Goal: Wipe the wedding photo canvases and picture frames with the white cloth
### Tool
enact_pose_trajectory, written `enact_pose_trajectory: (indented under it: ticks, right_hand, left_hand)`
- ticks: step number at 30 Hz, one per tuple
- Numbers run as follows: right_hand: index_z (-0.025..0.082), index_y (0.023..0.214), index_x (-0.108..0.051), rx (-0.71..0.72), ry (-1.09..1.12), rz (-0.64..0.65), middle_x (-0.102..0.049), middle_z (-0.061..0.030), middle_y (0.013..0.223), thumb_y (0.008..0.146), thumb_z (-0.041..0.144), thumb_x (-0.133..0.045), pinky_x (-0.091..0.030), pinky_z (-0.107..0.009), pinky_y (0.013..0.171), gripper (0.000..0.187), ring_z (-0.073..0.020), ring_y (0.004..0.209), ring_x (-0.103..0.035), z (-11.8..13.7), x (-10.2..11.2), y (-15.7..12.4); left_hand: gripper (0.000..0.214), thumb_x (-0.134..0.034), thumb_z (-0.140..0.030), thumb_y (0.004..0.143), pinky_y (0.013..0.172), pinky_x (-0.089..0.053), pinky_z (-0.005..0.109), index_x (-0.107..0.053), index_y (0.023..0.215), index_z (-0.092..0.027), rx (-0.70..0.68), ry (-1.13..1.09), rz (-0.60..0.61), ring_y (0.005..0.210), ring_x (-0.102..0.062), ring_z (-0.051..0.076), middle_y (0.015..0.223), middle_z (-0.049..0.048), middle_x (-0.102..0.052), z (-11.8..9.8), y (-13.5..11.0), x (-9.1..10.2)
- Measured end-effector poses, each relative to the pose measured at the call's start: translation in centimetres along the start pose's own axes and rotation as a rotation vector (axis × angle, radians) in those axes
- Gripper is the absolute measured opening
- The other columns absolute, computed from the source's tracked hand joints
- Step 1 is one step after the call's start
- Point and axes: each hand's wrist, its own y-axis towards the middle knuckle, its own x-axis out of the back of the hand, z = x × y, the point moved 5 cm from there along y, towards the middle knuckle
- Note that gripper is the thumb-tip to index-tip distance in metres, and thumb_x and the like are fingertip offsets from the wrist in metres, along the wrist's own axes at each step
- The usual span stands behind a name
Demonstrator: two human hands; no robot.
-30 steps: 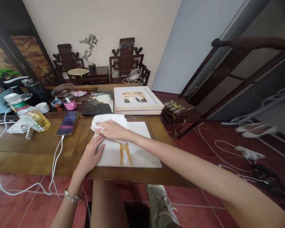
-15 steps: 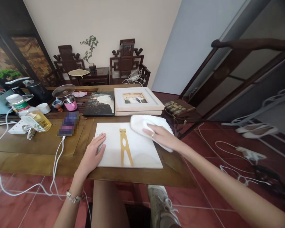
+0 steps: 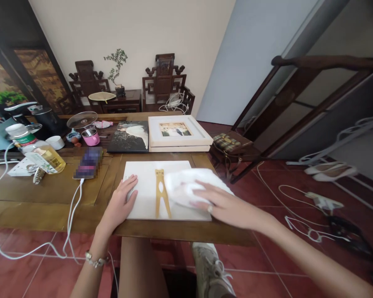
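Observation:
A white board point(image 3: 143, 207) with a long yellow animal figure point(image 3: 159, 196) on its face lies flat near the front edge of the wooden table. My left hand point(image 3: 121, 200) rests on the board's left edge, its fingers stretched out over the surface. Bunched under my right hand point(image 3: 216, 203) is a white cloth point(image 3: 186, 184), pressed on the board's right half; it is slightly blurred. The cloth covers the board's right edge and upper right corner and hangs past them.
Behind the board lie a dark photo panel point(image 3: 129, 136) and framed pictures point(image 3: 180, 130). To the left are a phone point(image 3: 88, 163) on a cable, a bottle of yellow liquid point(image 3: 45, 153), a white power strip point(image 3: 18, 167) and a pink cup point(image 3: 91, 137). A chair point(image 3: 298, 82) stands at right.
My right hand has brought the white cloth from the board's upper right corner down toward me, across its right half. My left hand stays on the left edge.

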Motion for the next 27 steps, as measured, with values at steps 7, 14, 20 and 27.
enact_pose_trajectory:
  ticks: [7,14,20,27]
  right_hand:
    - [0.02,0.131,-0.054,-0.013,-0.003,-0.164,-0.045,-0.0073,0.144,0.092,0.054,-0.036,-0.023,-0.05,0.112,0.055,-0.0336,0.139,-0.024,-2.5,1.7,8.0]
    - [0.022,0.11,-0.066,0.186,-0.065,-0.178,-0.056,-0.0078,0.134,0.093,0.033,-0.04,-0.029,-0.052,0.111,0.033,-0.0291,0.136,-0.034,2.6,-0.3,0.1]
    - [0.027,0.089,-0.069,0.223,-0.03,-0.006,-0.057,-0.0036,0.133,0.09,0.03,-0.049,-0.041,-0.046,0.105,0.02,-0.027,0.125,-0.05,6.5,-0.6,-6.7]
    - [0.021,0.122,-0.06,0.073,-0.009,-0.012,-0.051,-0.0085,0.139,0.093,0.045,-0.037,-0.033,-0.053,0.106,0.044,-0.0342,0.137,-0.03,1.5,0.7,1.1]
  left_hand:
    - [0.041,-0.045,-0.029,0.091,0.116,-0.024,0.047,-0.056,0.127,-0.014,0.001,0.012,0.011,0.134,-0.042,0.023,0.139,0.0122,-0.052,0.2,0.0,-0.1]
    - [0.04,-0.045,-0.029,0.091,0.116,-0.024,0.049,-0.057,0.127,-0.015,0.004,0.004,0.012,0.134,-0.041,0.024,0.139,0.0119,-0.052,0.1,0.0,-0.1]
    - [0.039,-0.045,-0.027,0.091,0.115,-0.025,0.05,-0.058,0.126,-0.016,-0.016,0.002,-0.004,0.133,-0.043,0.024,0.138,0.0117,-0.053,0.0,0.1,0.0]
    - [0.04,-0.046,-0.028,0.091,0.116,-0.025,0.049,-0.057,0.127,-0.014,-0.01,0.013,0.006,0.134,-0.042,0.023,0.139,0.012,-0.052,0.0,0.1,0.0]
